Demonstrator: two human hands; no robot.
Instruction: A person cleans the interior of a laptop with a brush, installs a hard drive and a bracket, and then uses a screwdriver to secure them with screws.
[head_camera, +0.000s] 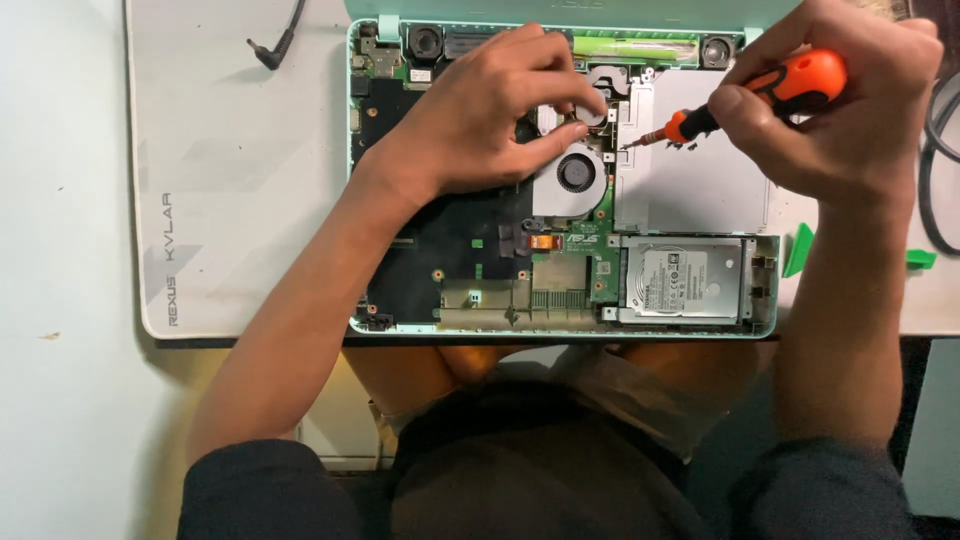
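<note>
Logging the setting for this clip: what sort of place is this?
Probably an electronics repair bench or home desk: an opened laptop lies on a grey mat, the right hand holds an orange screwdriver, green pry tools beside it.

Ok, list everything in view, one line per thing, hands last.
laptop: one, mint-green shell, opened up with its boards bare, centre of the mat
fan: one, grey with black hub, mid-laptop under the left hand
hard drive: one, silver, lower right corner of the laptop
speakers: two, black, round, along the laptop's top edge
mat: one, pale grey, under the laptop
cable plug: one, black, top left on the mat
pry tools: two, green, right of the laptop
screwdriver: one, orange and black, in the right hand, tip on the laptop
left hand: fingertips on a part above the fan
right hand: closed around the screwdriver handle
</note>
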